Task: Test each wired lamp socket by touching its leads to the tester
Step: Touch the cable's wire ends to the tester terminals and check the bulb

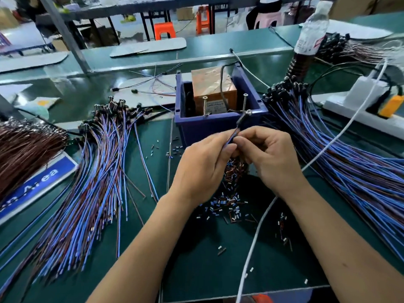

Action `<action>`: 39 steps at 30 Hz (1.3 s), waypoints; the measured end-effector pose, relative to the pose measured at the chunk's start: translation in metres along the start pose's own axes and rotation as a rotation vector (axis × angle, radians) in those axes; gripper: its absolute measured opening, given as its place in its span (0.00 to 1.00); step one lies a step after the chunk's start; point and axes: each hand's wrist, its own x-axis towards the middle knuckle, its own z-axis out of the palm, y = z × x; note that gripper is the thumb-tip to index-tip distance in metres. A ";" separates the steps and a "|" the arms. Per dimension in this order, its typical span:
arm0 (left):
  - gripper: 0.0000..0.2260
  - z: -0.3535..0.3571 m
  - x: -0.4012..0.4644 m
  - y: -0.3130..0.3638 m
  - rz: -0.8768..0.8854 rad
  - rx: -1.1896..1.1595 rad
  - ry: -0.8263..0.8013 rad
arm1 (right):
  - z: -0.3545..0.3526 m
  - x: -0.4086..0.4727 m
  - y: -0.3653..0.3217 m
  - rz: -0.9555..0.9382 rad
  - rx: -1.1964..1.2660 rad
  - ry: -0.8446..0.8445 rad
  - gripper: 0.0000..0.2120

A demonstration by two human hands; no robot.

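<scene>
- The left hand point(203, 162) and right hand point(269, 154) are meeting just in front of the blue box point(218, 125), both pinching the leads of one wired lamp socket point(242, 118).
- The socket's long axis is running up and away from the grip, its metal-tipped head lying right beside the right screw point(244, 102); the left screw point(204, 106) is standing apart.
- The right hand is sitting nearer the socket head.
- The box is holding a brown tester block point(213, 88) with a black cord.
- Sockets are lying in a pile toward the worktop's left edge point(105, 154), another toward the right point(341, 149).
- Cut insulation bits point(229, 202) are littering the worktop under the hands.
</scene>
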 end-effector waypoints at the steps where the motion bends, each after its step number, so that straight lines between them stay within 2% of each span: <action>1: 0.14 0.001 0.000 -0.002 -0.017 -0.037 0.002 | 0.001 -0.001 0.000 0.004 0.019 0.005 0.04; 4: 0.06 0.000 0.002 -0.005 -0.052 -0.068 0.066 | 0.003 -0.002 0.002 0.032 0.061 0.051 0.03; 7: 0.08 -0.001 0.004 -0.006 -0.097 -0.026 0.128 | 0.003 0.001 0.005 0.096 0.073 0.117 0.03; 14: 0.09 -0.002 0.003 -0.003 -0.114 -0.013 0.197 | 0.008 -0.001 0.008 0.129 0.086 0.047 0.20; 19: 0.07 -0.002 0.002 -0.003 -0.105 0.016 0.186 | 0.006 -0.003 0.008 0.048 -0.032 0.042 0.08; 24: 0.05 -0.001 0.001 -0.005 -0.100 -0.004 0.112 | 0.005 -0.002 0.008 0.057 -0.030 0.061 0.07; 39: 0.07 -0.004 -0.002 -0.003 -0.151 -0.056 0.115 | 0.004 -0.005 0.003 0.012 -0.066 -0.015 0.07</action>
